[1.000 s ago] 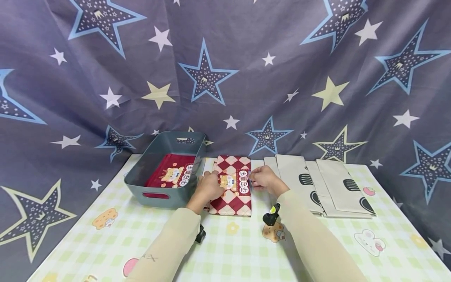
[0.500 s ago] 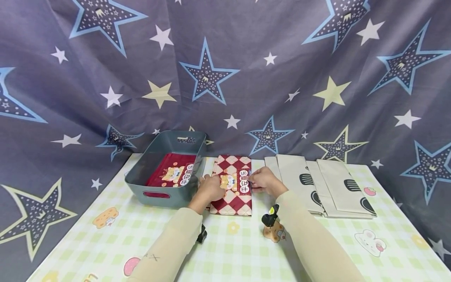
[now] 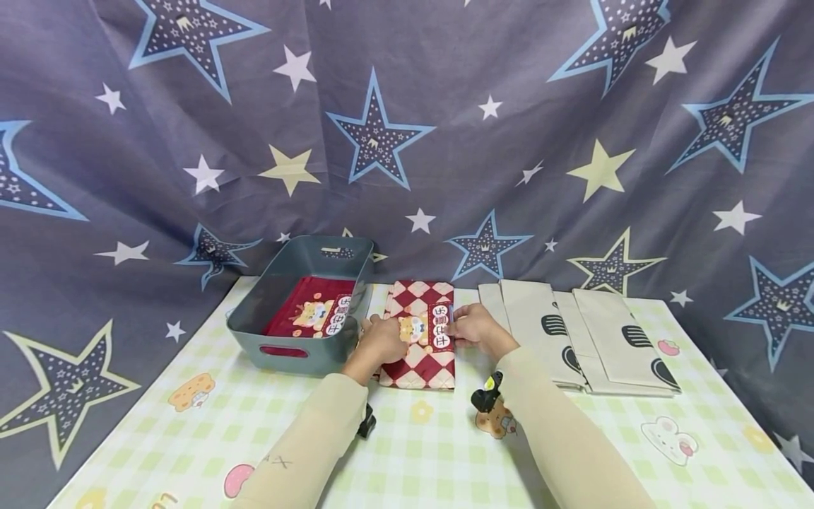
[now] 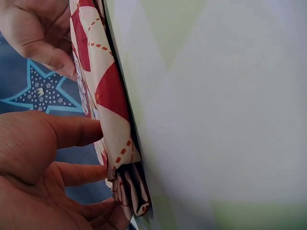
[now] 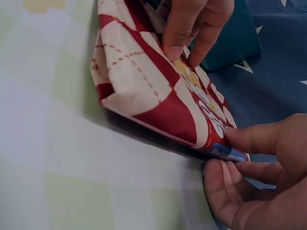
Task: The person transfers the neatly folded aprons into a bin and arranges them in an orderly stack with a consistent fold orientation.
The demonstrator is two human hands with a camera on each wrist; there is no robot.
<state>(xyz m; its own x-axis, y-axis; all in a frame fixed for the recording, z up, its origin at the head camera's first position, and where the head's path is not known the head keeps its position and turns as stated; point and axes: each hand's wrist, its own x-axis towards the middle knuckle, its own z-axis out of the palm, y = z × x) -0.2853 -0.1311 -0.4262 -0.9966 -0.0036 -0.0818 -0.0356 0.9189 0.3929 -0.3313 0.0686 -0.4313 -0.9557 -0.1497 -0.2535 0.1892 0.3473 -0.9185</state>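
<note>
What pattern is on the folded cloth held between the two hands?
The folded cloth has a red and cream diamond check with dashed lines, clearest in the right wrist view.

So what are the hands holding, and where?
Both hold the folded red checked cloth: the left hand at its left edge, the right hand pinching its right edge at the label.

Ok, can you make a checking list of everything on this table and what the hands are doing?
Surface: table with green-checked cartoon cloth.
Job's things: folded red-and-cream diamond-patterned cloth, lying flat beside the grey-blue plastic basket, which holds a red printed cloth.
Clutter: folded beige cloths with black comb shapes on the right.
Grippers: left hand and right hand pinch the diamond cloth's opposite edges.
Cables: nothing seen.
Surroundings: grey star-printed backdrop.
</note>
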